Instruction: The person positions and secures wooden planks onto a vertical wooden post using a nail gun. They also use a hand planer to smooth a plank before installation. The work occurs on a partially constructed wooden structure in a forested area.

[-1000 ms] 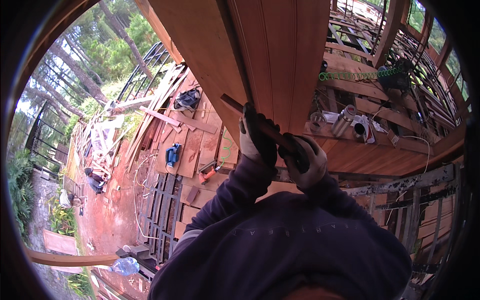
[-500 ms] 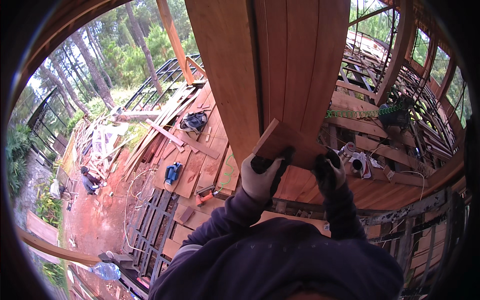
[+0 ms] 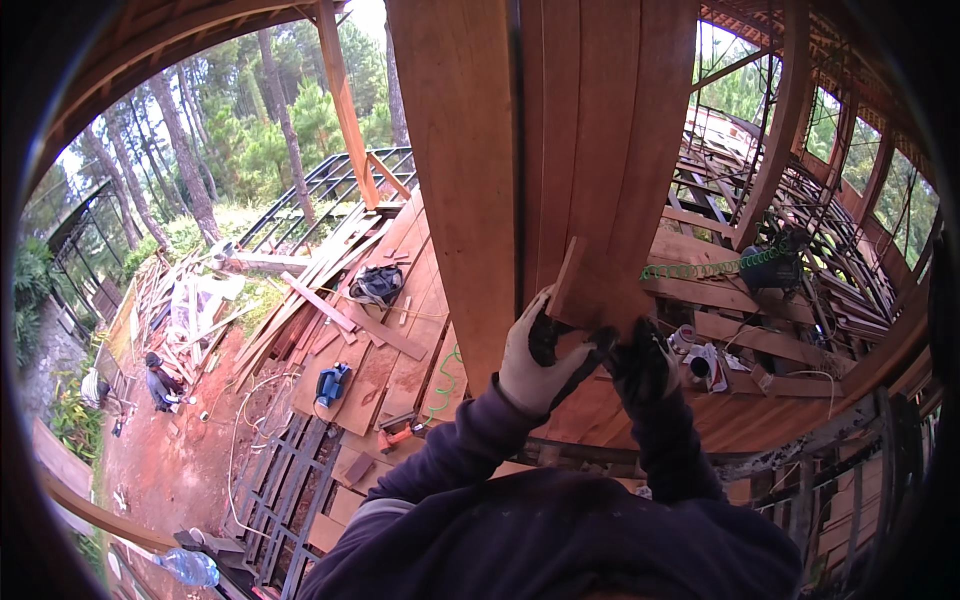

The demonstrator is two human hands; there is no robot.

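Observation:
My gloved left hand (image 3: 542, 365) grips the lower left part of a short flat wooden board (image 3: 603, 285). My gloved right hand (image 3: 643, 365), mostly dark, is closed on the board's lower right part. The board is tilted and held before the vertical planks (image 3: 600, 120) with fine grooves, just right of a tall wooden beam (image 3: 460, 160). Whether it touches the planks I cannot tell.
Below left are loose boards (image 3: 320, 290), a black bag (image 3: 378, 287), a blue power tool (image 3: 331, 385), an orange tool (image 3: 398, 434), a metal grid (image 3: 295, 480), two other people (image 3: 163, 385), and a water bottle (image 3: 187, 567). A green coiled hose (image 3: 690, 271) crosses the right side.
The board went from a narrow edge-on strip to showing its face and has since shifted right, with both hands on it. More trees and roof show as the view tilted up.

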